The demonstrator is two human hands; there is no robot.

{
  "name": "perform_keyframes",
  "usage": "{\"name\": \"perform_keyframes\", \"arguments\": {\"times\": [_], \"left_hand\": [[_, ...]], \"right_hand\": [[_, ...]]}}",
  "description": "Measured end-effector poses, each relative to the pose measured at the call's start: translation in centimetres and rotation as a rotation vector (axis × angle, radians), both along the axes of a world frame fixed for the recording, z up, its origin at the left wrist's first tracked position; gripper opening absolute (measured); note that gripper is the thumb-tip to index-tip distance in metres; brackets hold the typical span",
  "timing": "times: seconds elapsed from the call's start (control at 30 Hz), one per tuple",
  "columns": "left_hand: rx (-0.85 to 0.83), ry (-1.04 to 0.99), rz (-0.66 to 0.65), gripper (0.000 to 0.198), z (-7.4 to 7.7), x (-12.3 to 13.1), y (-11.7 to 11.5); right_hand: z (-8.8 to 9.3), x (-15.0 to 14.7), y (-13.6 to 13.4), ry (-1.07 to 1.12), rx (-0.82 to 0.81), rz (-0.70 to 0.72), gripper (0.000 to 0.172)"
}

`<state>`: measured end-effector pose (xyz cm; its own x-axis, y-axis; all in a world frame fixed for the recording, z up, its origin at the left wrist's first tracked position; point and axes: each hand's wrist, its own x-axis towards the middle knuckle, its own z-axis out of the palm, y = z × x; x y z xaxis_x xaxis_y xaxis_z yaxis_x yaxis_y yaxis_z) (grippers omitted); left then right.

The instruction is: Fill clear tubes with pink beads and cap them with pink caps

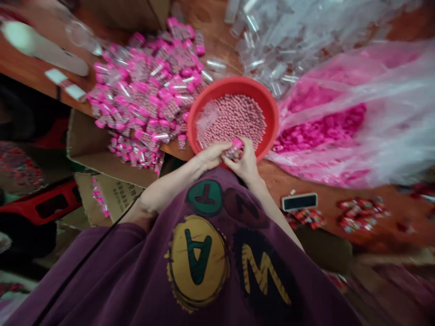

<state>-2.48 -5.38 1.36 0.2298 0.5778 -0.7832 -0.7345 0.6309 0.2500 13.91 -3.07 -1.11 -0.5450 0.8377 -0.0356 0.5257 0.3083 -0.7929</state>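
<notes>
Between my two hands, over the near rim of a red bowl (193, 122), is a small clear bottle with a pink cap (237, 144). My left hand (213, 155) closes on it from the left. From the right, my right hand (247, 163) wraps its fingers round it, thumb and fingers near the cap. Inside the bowl lie many small pink candy balls (238, 115) and a clear piece (208, 117) at the left, blurred. Fingers hide part of the bottle.
Filled pink-capped bottles (146, 90) heap left of the bowl, some spilling into a cardboard box (91, 140). Clear empty tubes (272, 54) lie behind. At right, a plastic bag (390, 122) holds pink caps (326, 124). A dark-faced device (299, 202) and red-wrapped sweets (362, 213) are nearer.
</notes>
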Motion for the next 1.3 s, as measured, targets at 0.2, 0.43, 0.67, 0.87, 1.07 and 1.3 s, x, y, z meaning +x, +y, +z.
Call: {"name": "perform_keyframes", "arguments": {"times": [0.2, 0.43, 0.67, 0.87, 1.07, 1.3], "left_hand": [[-0.007, -0.183, -0.042, 0.033, 0.0, -0.8, 0.9], [0.176, 0.142, 0.192, 0.017, 2.9, -9.1, 1.0], [0.227, 1.35, 0.358, 0.022, 4.7, -22.7, 2.4], [-0.074, 1.756, -0.169, 0.071, 0.1, -24.2, 3.6], [-0.077, 1.795, -0.222, 0.083, -0.3, -24.0, 4.2], [0.23, 1.859, -0.37, 0.061, 1.0, -17.8, 4.8]], "right_hand": [[1.4, -0.1, 1.9, 0.044, 0.026, 0.003, 0.062], [2.5, -10.1, 6.2, 0.173, 0.171, 0.268, 0.071], [2.2, -15.8, 4.6, 0.138, 0.194, 0.582, 0.063], [-1.5, -7.1, 2.7, -0.07, 0.091, 0.575, 0.038], [-3.6, 1.7, 1.5, -0.112, -0.07, 0.17, 0.032], [-4.2, 2.0, 0.2, -0.236, -0.03, 0.164, 0.035]]}}
